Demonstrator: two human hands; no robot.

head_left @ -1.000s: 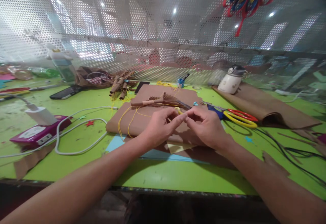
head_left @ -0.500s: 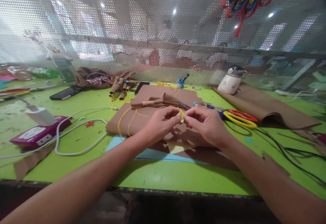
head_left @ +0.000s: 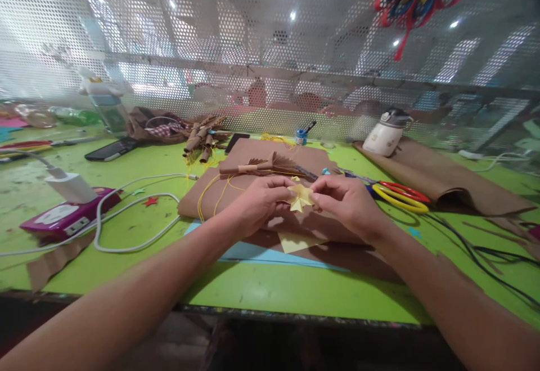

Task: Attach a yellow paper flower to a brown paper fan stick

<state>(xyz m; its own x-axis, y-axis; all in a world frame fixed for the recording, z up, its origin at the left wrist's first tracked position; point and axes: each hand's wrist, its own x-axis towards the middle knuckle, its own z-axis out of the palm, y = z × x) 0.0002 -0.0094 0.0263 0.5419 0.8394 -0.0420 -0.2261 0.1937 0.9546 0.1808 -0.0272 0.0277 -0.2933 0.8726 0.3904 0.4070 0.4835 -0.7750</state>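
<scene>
A creased yellow paper star [head_left: 301,197] is held between my two hands, spread fairly flat. My left hand [head_left: 264,199] pinches its left side between thumb and fingers; my right hand [head_left: 343,199] does the same on the right. Both hands are above a stack of brown paper [head_left: 198,196]. Under them a pale yellow paper piece [head_left: 297,242] lies on the stack, with light blue paper [head_left: 257,254] beneath. Just beyond my hands lies a small broom-like bundle of rolled brown paper [head_left: 244,169] with yellow thread. Scissors with red and yellow handles [head_left: 400,206] rest right of my right hand.
On the left are a purple power strip [head_left: 70,213] with a white charger and cable, and a phone [head_left: 112,149]. Rolled brown paper bundles [head_left: 202,137] lie at the back. A white bottle [head_left: 386,133] is on brown paper at the right, near black cables [head_left: 476,241].
The yellow paper was folded together between my fingertips; now it is opened out into a star shape. My hands have moved slightly apart, still pinching it.
</scene>
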